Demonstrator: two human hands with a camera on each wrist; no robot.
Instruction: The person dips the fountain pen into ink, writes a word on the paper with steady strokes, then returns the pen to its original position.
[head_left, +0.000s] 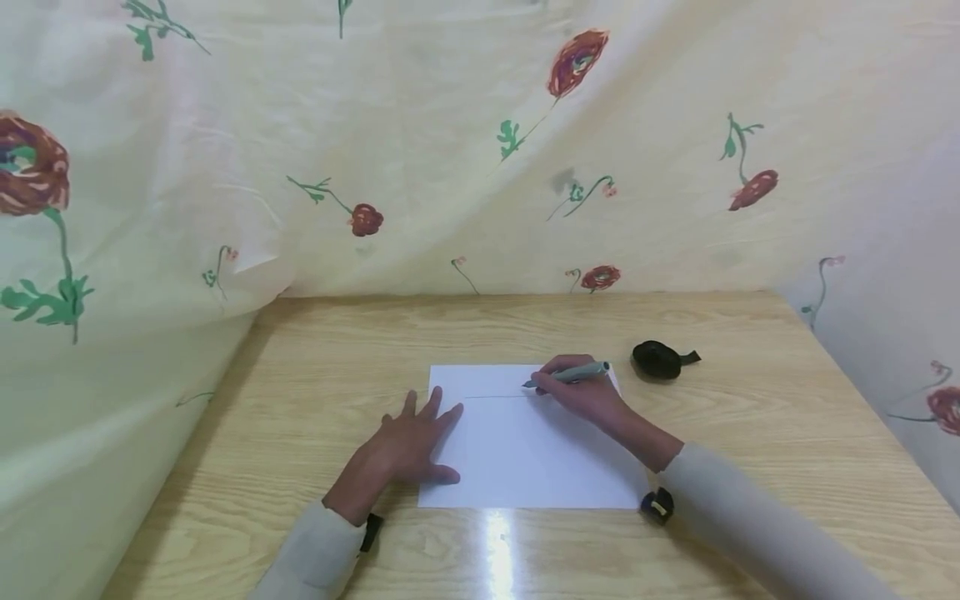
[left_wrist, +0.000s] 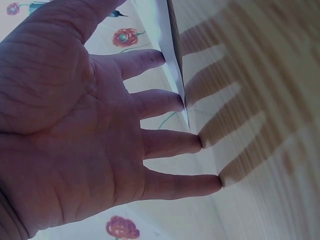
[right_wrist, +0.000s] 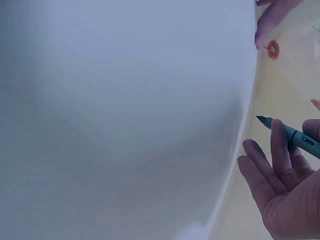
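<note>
A white sheet of paper (head_left: pixel 525 458) lies on the wooden table, with a thin straight line (head_left: pixel 491 397) across its upper part. My right hand (head_left: pixel 588 392) pinches a grey-green pen (head_left: pixel 581 373) between thumb and fingers over the upper right of the sheet. In the right wrist view the pen (right_wrist: pixel 302 140) shows a dark pointed tip, and the hand (right_wrist: pixel 287 175) is seen from the palm side. Spread across the sheet's left edge is my left hand (head_left: pixel 408 446), its fingers straight. The left wrist view shows fingertips of the left hand (left_wrist: pixel 100 125) touching paper and table.
To the right behind the paper, a black rounded object (head_left: pixel 657 359) with a short tab lies on the wooden table (head_left: pixel 337 333). Cream cloth (head_left: pixel 420 150) with red flowers hangs behind the table and along both sides. Light reflects off the table near its front.
</note>
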